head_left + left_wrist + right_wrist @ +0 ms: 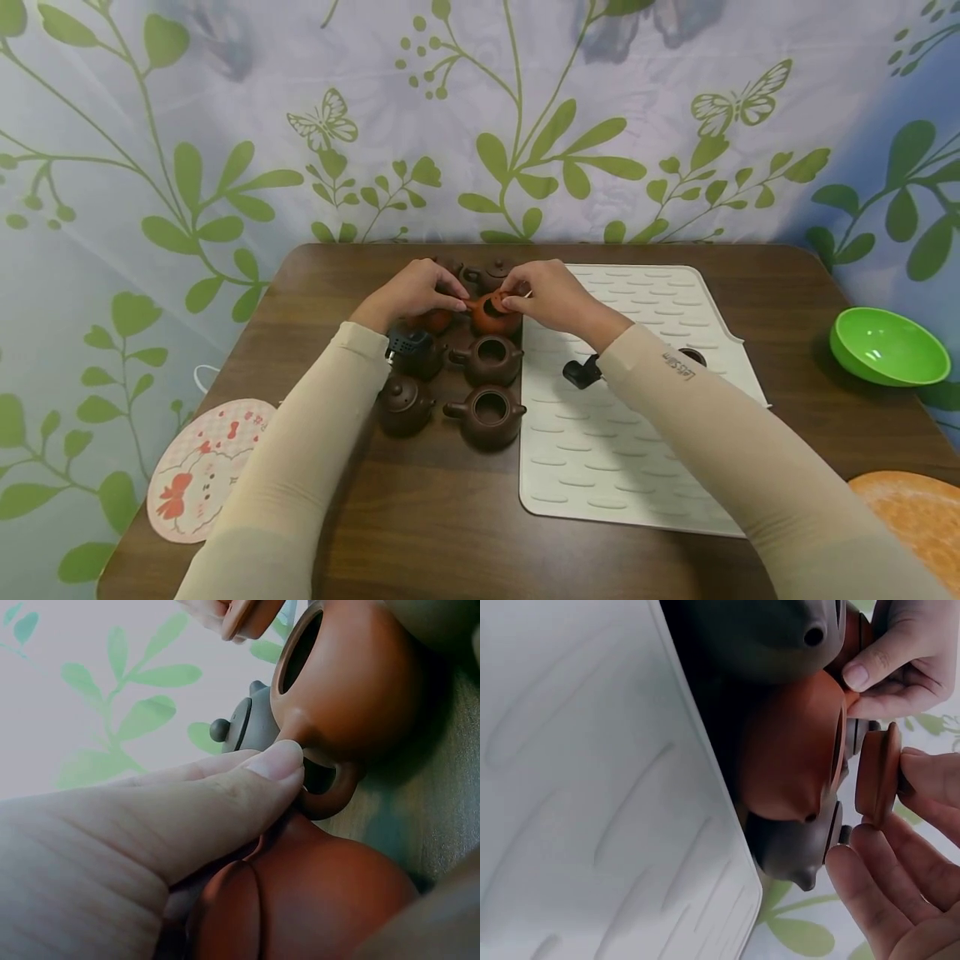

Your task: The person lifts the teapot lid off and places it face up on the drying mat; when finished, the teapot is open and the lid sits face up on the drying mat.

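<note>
While the capped brown teapot [405,407] left of centre looks sorted, the left hand [420,292] is pinching the orange teapot's [498,324] handle [345,791] mid-frame, top uncovered. Below it, the middle pot [480,372] and bottom pot [489,432] are lidless too. Right hand [551,293] grips an orange lid [877,772], so I'd call it partway.

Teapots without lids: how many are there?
3: the orange teapot in the left hand's grip, a dark teapot nearer us, another nearer still. The right sleeve or left wrist camera may hide more.
</note>
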`<act>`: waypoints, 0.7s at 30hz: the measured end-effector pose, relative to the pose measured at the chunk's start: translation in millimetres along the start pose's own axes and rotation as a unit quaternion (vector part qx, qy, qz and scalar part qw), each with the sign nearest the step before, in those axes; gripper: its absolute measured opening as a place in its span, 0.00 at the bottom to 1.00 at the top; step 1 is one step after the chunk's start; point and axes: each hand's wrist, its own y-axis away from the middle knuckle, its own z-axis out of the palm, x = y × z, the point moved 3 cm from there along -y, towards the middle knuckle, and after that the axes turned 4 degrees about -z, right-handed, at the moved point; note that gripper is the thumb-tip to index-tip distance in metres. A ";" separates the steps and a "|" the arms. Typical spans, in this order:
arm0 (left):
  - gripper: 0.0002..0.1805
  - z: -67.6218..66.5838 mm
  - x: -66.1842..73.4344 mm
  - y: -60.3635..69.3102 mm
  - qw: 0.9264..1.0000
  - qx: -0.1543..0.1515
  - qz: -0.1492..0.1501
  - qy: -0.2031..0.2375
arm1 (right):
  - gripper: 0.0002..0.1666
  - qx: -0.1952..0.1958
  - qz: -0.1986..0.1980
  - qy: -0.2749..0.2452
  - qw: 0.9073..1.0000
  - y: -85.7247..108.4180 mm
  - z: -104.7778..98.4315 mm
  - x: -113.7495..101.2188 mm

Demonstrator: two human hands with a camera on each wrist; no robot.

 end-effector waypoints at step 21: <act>0.10 0.5 -2.0 -0.4 1.000 0.005 0.002 -0.001 | 0.20 -0.001 0.042 -0.031 0.999 25.6 -20.2 30.3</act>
